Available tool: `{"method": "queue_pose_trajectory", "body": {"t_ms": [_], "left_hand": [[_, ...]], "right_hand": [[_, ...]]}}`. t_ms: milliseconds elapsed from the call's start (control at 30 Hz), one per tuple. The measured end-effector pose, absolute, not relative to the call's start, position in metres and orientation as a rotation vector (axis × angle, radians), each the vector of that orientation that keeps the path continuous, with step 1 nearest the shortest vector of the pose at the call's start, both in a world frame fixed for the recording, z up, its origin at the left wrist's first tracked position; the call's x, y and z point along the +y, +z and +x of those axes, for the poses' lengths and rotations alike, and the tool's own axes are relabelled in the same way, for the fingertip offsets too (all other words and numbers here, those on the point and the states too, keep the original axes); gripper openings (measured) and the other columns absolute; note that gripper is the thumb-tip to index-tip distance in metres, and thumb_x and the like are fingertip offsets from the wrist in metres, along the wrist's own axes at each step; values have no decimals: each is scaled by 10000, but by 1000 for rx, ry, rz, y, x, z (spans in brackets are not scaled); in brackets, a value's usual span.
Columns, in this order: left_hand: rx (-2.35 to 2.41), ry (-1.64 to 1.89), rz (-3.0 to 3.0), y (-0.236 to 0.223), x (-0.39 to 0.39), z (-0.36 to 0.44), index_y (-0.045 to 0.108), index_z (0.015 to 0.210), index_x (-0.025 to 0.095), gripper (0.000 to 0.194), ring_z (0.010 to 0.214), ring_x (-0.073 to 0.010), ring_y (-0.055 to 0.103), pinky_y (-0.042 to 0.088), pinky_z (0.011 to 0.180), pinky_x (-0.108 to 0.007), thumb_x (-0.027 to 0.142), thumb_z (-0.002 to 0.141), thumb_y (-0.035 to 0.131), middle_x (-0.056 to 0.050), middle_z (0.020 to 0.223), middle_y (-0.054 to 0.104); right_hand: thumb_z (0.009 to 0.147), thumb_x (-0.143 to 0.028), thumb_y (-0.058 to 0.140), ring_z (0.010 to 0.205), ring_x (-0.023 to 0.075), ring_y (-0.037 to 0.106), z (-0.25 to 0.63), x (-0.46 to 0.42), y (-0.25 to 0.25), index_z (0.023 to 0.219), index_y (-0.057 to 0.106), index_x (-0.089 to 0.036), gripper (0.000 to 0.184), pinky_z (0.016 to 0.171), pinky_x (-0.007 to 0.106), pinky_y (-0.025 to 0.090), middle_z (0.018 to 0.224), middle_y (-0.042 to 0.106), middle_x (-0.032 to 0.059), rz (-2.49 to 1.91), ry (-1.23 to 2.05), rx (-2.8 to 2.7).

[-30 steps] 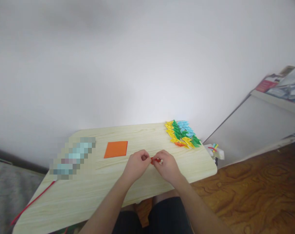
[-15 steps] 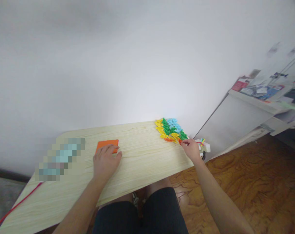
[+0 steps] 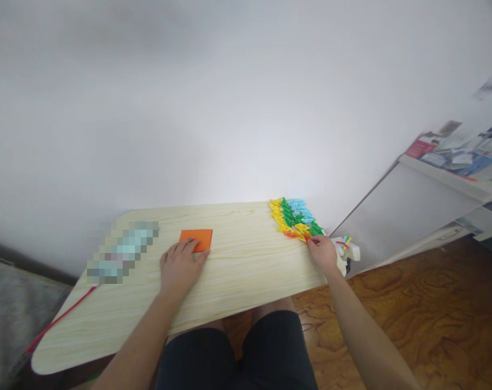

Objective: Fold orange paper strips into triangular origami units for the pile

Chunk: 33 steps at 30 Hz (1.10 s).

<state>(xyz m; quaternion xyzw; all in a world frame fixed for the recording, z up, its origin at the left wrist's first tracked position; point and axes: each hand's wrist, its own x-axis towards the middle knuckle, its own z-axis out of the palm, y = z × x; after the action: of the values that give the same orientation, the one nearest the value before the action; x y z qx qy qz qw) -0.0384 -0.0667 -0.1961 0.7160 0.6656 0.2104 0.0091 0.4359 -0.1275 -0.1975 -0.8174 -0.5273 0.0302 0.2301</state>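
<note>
My left hand (image 3: 179, 265) lies flat on the light wooden table (image 3: 237, 271), fingers stretched out, its fingertips on the near edge of an orange paper stack (image 3: 196, 239). My right hand (image 3: 323, 253) is at the table's right end, fingers pinched at the near edge of a pile of small folded paper pieces (image 3: 296, 218) in yellow, green, light blue and orange. What the fingertips pinch is too small to make out, though a bit of red-orange shows there.
A blurred-out object (image 3: 123, 251) lies on the table's left part, with a red cord (image 3: 59, 319) trailing off the left corner. A small white thing with coloured strips (image 3: 347, 248) sits past the right end. A grey cabinet (image 3: 412, 211) with papers stands at right.
One second ago both hands pinched a small red piece together mid-table. Since then the left hand went to the orange stack and the right hand reached to the folded pile.
</note>
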Motion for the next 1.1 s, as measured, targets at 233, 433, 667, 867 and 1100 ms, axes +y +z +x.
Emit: {"method": "queue_pose_trajectory", "body": {"t_ms": [233,433,667,867,1100], "left_hand": [[2067,648,2252,-192,-70,-42,748,1229,288,424,1310,-324,557,387,1095,-479,560,951,580,-51,1413,691],[2066,606,2255,-185,-69,-44,759,1212,312,387,1301,-302,564,394,1080,-466,549,955,593,-18,1405,699],[2088,528,2229,-174,-73,-39,748,1203,297,444,1303,-323,542,376,1082,-479,607,946,560,-52,1403,693],[2195,417,2144,-163,-70,-16,729,1156,216,480,1227,-401,542,356,1049,-590,588,928,529,-171,1306,693],[2254,238,2055,-152,-61,-5,696,1168,199,487,1241,-396,544,409,1033,-632,603,918,589,-172,1327,644]], "right_hand": [[1028,-358,645,1077,236,691,438,-121,-205,1280,653,-189,303,922,443,603,1299,669,103,-2201,79,-1472],[1017,-360,663,1051,234,698,436,-120,-204,1262,656,-171,311,904,442,605,1258,682,97,-2113,37,-1432],[976,-391,696,1000,235,673,407,-117,-190,1106,693,-154,270,937,465,552,1128,695,78,-1957,-131,-1275],[1009,-380,664,900,192,685,320,-111,-200,1091,684,-154,241,835,392,587,1050,701,51,-1753,4,-1445],[1026,-365,643,914,184,688,225,-124,-214,1078,691,-170,208,836,378,597,1075,709,58,-1552,224,-1649]]}}
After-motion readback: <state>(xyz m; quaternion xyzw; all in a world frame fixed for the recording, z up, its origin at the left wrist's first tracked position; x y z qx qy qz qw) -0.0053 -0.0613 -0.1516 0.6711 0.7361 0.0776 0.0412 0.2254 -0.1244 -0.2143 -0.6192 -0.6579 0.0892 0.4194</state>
